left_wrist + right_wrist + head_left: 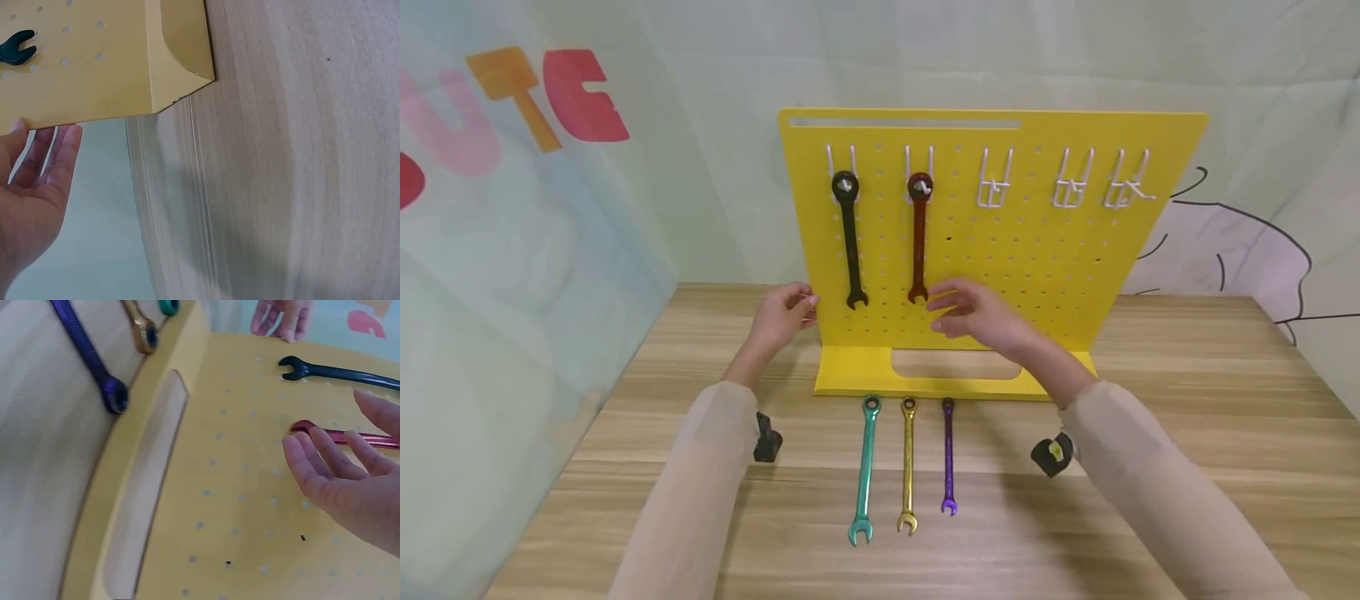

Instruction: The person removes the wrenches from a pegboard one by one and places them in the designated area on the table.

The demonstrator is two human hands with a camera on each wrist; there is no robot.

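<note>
A yellow pegboard (880,250) stands upright on its base. At its left edge is my left hand (778,319); in the left wrist view, the thumb is at the front and the fingers (64,156) reach behind the edge, pinching it. A black wrench (851,242) and a dark red wrench (919,242) hang from hooks on the board. My right hand (979,317) is beside the red wrench's lower end, fingers extended and loosely spread, gripping nothing. Whether its fingertips touch that wrench, I cannot tell.
A teal wrench (866,467), a gold wrench (908,467) and a purple wrench (948,458) lie side by side on the wooden table (647,475) in front of the base. Three white hooks (994,190) on the board's right carry nothing. A printed curtain (715,100) hangs behind.
</note>
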